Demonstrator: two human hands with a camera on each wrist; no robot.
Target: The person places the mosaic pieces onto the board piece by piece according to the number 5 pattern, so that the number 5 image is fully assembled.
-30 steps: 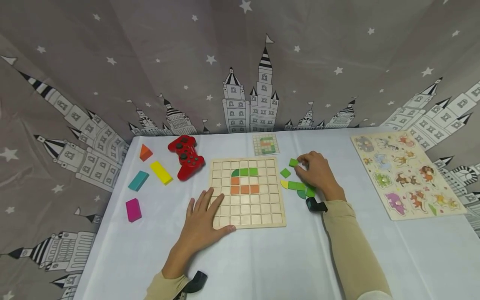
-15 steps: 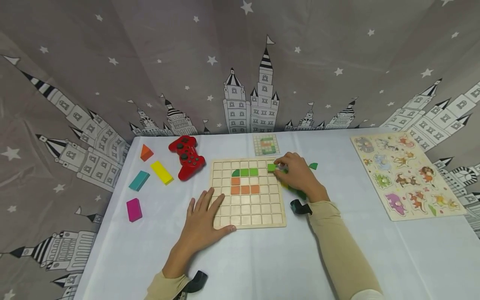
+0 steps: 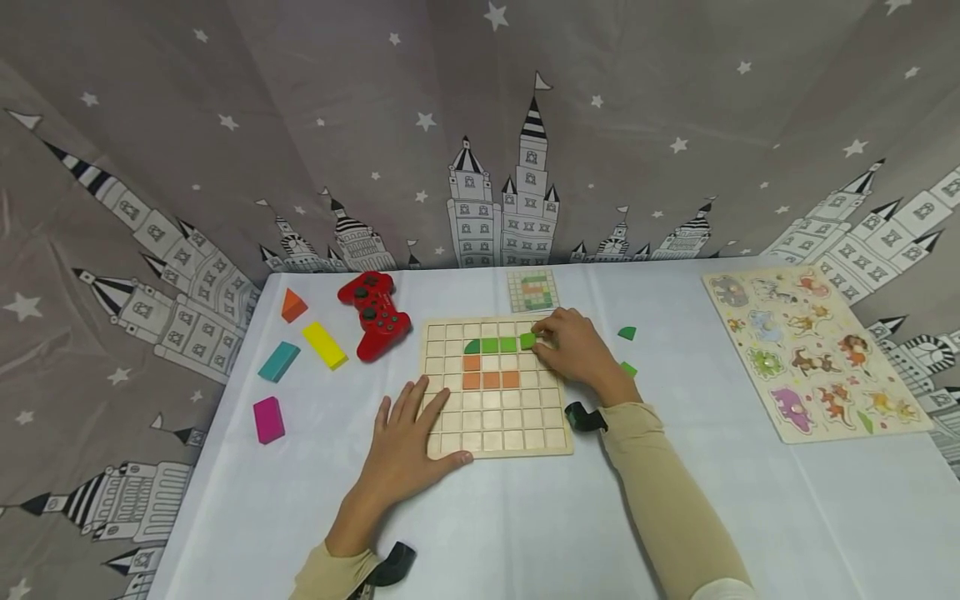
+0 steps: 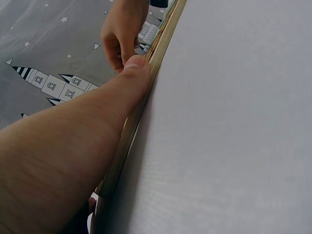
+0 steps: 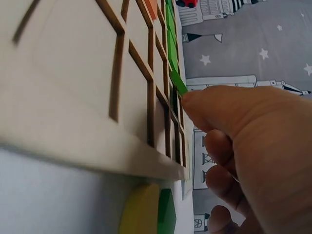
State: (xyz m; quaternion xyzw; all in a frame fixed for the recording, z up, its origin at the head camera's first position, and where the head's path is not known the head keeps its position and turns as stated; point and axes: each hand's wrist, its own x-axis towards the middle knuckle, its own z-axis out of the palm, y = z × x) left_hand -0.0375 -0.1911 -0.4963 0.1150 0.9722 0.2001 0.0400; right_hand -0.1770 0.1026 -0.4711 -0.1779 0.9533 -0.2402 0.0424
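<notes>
A wooden grid board lies mid-table, with a dark green quarter-round, green square tiles and orange square tiles set in its cells. My right hand pinches a light green square tile at the right end of the green row. In the right wrist view this green tile is tilted, one edge at the cell and the other at my thumb. My left hand rests spread on the board's lower left corner, thumb along the front edge.
A pattern card lies behind the board. Loose green pieces sit to the right, a yellow piece beside the board. Left are a red game controller and coloured blocks; far right, an animal puzzle board.
My right hand has picked up a green square tile from the loose pieces and carried it left to the green row on the board. The left hand has stayed in place.
</notes>
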